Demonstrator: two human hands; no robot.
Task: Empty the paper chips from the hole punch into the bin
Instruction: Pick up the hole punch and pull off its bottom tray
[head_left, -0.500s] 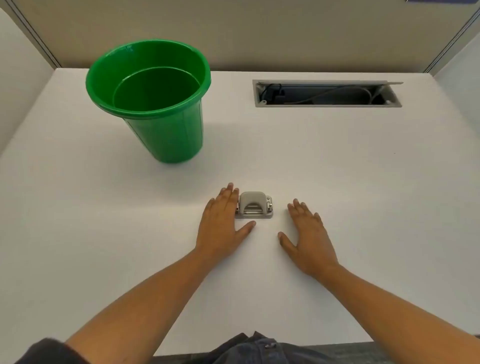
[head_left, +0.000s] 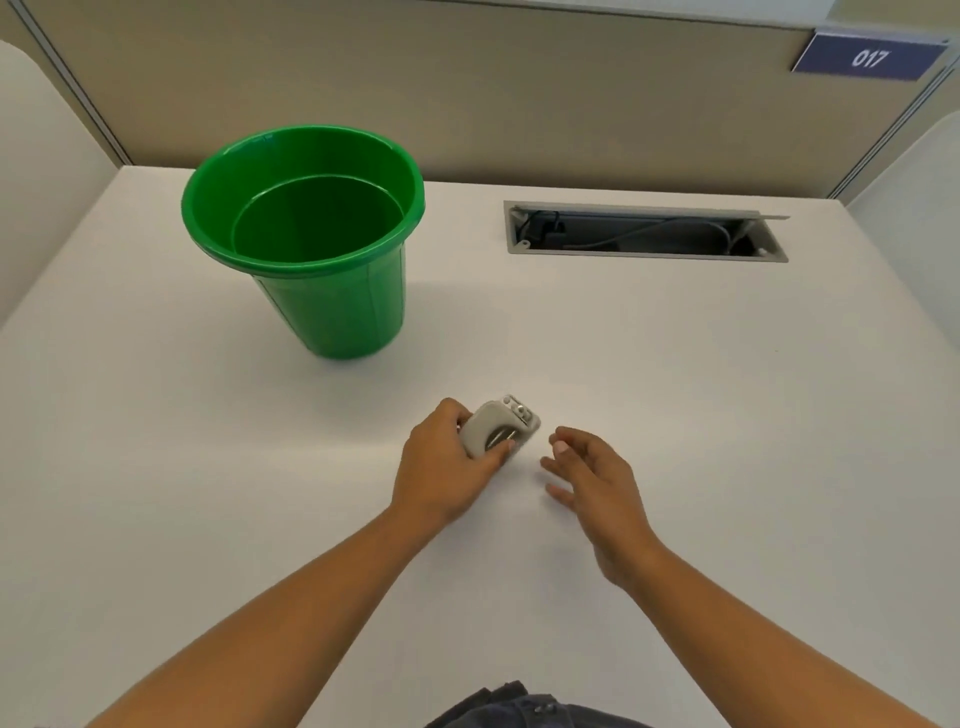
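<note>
The white counter (head_left: 675, 415) fills most of the view, closed in at the back by a beige partition (head_left: 467, 93) that carries a small blue plate reading 017 (head_left: 868, 56) at about 1 o'clock. The green bin (head_left: 332, 306) stands upright on the counter at about 11 o'clock from the hands, well apart from them, its mouth open to the camera. At about 1 o'clock, near the back edge, a grey cable slot (head_left: 644, 231) is sunk into the counter with dark cords lying inside it.

Two bare forearms come up from the bottom edge. The left hand (head_left: 447, 470) sits near the middle of the view, and its grip is clamped on the hole punch (head_left: 500, 428): thumb along the near side, fingers curled round the far side. The small grey hole punch is tilted, its metal end pointing toward 1 o'clock, and its far end sits close to the counter; whether it touches cannot be told. The right hand (head_left: 592, 483) is just beside it at 3 o'clock, fingers loosely spread and apart, holding nothing and not touching the punch.
</note>
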